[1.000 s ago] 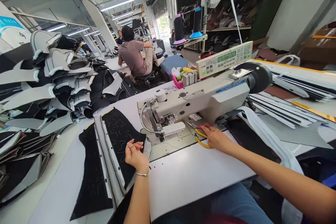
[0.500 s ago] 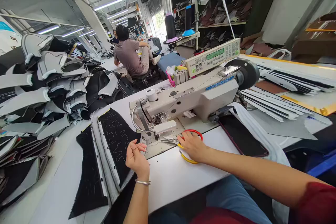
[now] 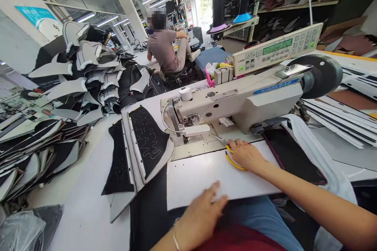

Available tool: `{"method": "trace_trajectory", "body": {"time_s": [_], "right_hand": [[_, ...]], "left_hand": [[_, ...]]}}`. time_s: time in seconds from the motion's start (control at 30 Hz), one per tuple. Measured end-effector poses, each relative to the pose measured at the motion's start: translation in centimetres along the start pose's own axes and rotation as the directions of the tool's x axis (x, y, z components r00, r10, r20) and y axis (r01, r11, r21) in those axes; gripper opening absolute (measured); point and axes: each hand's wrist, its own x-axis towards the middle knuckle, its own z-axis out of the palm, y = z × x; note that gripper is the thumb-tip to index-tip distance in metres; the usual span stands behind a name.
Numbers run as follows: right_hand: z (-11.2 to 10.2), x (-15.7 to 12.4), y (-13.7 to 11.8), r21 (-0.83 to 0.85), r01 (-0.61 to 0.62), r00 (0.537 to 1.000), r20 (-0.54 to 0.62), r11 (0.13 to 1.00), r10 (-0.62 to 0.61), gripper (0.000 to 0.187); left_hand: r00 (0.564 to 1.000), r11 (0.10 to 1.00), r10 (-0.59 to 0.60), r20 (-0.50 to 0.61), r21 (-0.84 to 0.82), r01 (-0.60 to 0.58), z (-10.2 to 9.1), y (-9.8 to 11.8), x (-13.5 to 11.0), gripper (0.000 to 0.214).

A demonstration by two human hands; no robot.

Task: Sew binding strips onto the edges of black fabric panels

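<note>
My right hand (image 3: pixel 246 155) lies low on the white tabletop with its fingers closed over the scissors (image 3: pixel 232 160). A yellow handle loop sticks out below the fingers, and the short metal blades point toward the sewing machine (image 3: pixel 226 106). Smeared by motion, my left hand (image 3: pixel 203 211) is over the table's front edge with fingers apart, and nothing shows in it. A black panel (image 3: pixel 145 137) with wavy pale stitching and grey-white edging rests left of the machine's needle area. Short bits of thread (image 3: pixel 216 180) lie near my left fingertips.
Stacks of grey and black cut pieces (image 3: pixel 88 82) rise at the left. A phone-like dark tablet (image 3: pixel 294 155) lies right of my right hand. White strips (image 3: pixel 332 117) are piled behind it. A co-worker (image 3: pixel 166 49) sits farther back. Thread cones (image 3: pixel 218 13) stand behind the machine.
My left hand has come away from near the needle area, toward me and the table's front edge, its fingers spreading. My right hand stays on the scissors. The view has turned left.
</note>
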Motion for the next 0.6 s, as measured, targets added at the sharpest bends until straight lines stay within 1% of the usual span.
{"method": "trace_trajectory", "body": {"time_s": [0.03, 0.07, 0.1, 0.13, 0.17, 0.2, 0.23, 0.27, 0.3, 0.4, 0.47, 0.5, 0.53, 0.6], "right_hand": [[0.0, -0.2, 0.6, 0.000, -0.019, 1.000, -0.022, 1.000, 0.019, 0.032], [-0.1, -0.4, 0.9, 0.000, -0.029, 0.998, -0.049, 1.000, 0.029, 0.033], [-0.2, -0.6, 0.8, 0.002, -0.025, 0.997, -0.079, 1.000, 0.025, 0.033], [-0.5, -0.7, 0.3, 0.016, -0.006, 0.995, -0.104, 1.000, 0.007, 0.033], [-0.9, -0.8, -0.7, 0.061, 0.029, 0.994, -0.110, 0.998, -0.022, 0.032], [-1.2, -0.8, -1.9, 0.134, 0.081, 0.992, -0.103, 0.988, -0.067, 0.031], [-1.5, -0.8, -3.4, 0.232, 0.147, 0.988, -0.081, 0.962, -0.131, 0.028], [-1.8, -0.6, -5.0, 0.357, 0.202, 0.979, -0.049, 0.912, -0.197, 0.025], [-2.0, -0.3, -6.7, 0.439, 0.240, 0.967, -0.033, 0.866, -0.251, 0.022], [-1.9, 1.0, -10.8, 0.617, 0.284, 0.938, -0.020, 0.734, -0.346, 0.013], [-1.5, 2.1, -12.8, 0.734, 0.258, 0.931, -0.016, 0.628, -0.364, 0.016], [-1.2, 2.7, -13.6, 0.791, 0.223, 0.934, -0.007, 0.569, -0.357, 0.019], [-0.9, 3.3, -14.5, 0.843, 0.176, 0.940, 0.010, 0.508, -0.341, 0.023], [-0.3, 4.3, -16.1, 0.921, 0.063, 0.952, 0.061, 0.385, -0.300, 0.029]], "left_hand": [[0.994, 0.993, -0.095, -0.054, 0.072, 0.098, -0.5, -1.3, -0.8, 0.038], [0.972, 0.967, -0.187, -0.140, 0.150, 0.207, -1.1, -2.9, -1.6, 0.036], [0.933, 0.917, -0.279, -0.227, 0.224, 0.329, -1.5, -4.4, -2.3, 0.034], [0.894, 0.859, -0.337, -0.297, 0.291, 0.421, -1.9, -6.0, -2.8, 0.033], [0.859, 0.796, -0.386, -0.336, 0.350, 0.494, -2.1, -7.3, -3.1, 0.034], [0.835, 0.737, -0.424, -0.352, 0.402, 0.544, -2.3, -8.3, -3.2, 0.036], [0.822, 0.690, -0.452, -0.346, 0.448, 0.568, -2.3, -9.1, -3.2, 0.038], [0.815, 0.654, -0.478, -0.326, 0.487, 0.579, -2.3, -9.6, -3.0, 0.041], [0.812, 0.628, -0.498, -0.305, 0.520, 0.579, -2.4, -9.9, -2.7, 0.043], [0.812, 0.565, -0.525, -0.255, 0.610, 0.556, -2.9, -10.4, -1.9, 0.044], [0.813, 0.535, -0.532, -0.235, 0.652, 0.538, -3.9, -10.9, -1.7, 0.042], [0.818, 0.539, -0.532, -0.219, 0.658, 0.526, -4.6, -11.4, -1.7, 0.041], [0.825, 0.560, -0.530, -0.197, 0.649, 0.515, -5.4, -12.0, -1.8, 0.040], [0.834, 0.634, -0.532, -0.148, 0.583, 0.508, -7.1, -13.4, -1.8, 0.037]]}}
